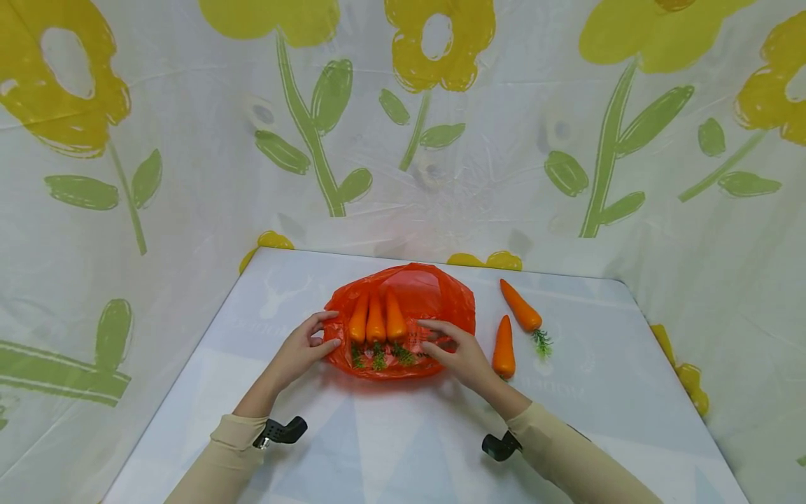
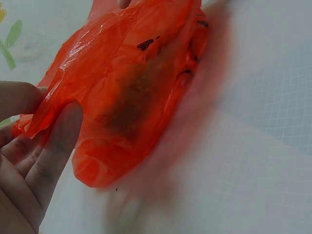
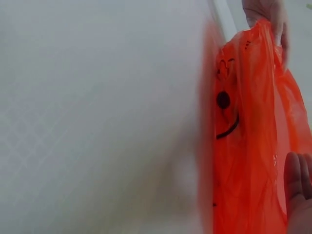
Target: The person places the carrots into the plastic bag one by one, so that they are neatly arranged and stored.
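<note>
A person's left hand (image 1: pixel 301 353) pinches the edge of a red plastic bag (image 1: pixel 462 301) at the frame's centre, apparently steadying its mouth wide around three carrots (image 1: pixel 376 323) side by side inside. The right hand (image 1: pixel 464 355), fingers extended, appears to grasp nothing; two loose carrots (image 1: pixel 521 306) lie right of centre on the bench (image 1: pixel 378 455).

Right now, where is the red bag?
In the head view, the red bag lies centrally, left of two loose carrots, the left hand at its left edge, the right hand at its right.
</note>
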Available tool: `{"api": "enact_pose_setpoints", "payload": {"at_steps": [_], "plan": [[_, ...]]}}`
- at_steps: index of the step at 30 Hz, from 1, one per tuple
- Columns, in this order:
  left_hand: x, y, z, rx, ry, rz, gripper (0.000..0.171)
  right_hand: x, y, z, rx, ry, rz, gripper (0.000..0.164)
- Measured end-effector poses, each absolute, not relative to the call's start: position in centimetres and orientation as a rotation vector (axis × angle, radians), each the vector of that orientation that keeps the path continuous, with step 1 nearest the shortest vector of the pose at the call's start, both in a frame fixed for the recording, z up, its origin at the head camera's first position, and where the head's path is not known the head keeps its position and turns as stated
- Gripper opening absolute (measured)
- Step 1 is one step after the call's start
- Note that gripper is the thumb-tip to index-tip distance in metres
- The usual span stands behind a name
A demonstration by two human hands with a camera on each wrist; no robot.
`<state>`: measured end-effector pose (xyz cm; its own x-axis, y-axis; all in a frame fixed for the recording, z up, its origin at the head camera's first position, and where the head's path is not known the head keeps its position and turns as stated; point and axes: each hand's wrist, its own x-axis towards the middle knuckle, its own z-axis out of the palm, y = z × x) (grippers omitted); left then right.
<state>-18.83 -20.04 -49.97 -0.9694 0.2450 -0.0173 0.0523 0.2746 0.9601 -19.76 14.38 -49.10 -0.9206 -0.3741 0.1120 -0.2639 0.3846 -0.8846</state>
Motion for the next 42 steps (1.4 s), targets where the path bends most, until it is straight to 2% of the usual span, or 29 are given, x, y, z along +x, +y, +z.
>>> {"api": "enact_pose_setpoints", "payload": {"at_steps": [16,42], "plan": [[-18.9,-20.0,-50.0,0.294,2.385,1.776,0.056,-18.9,16.7,-48.7,-0.614,2.532,-1.628,0.038],[-18.7,-20.2,-49.9,0.284,2.388,1.759,0.057,-18.2,20.3,-48.6,-0.609,2.523,-1.694,0.04]]}}
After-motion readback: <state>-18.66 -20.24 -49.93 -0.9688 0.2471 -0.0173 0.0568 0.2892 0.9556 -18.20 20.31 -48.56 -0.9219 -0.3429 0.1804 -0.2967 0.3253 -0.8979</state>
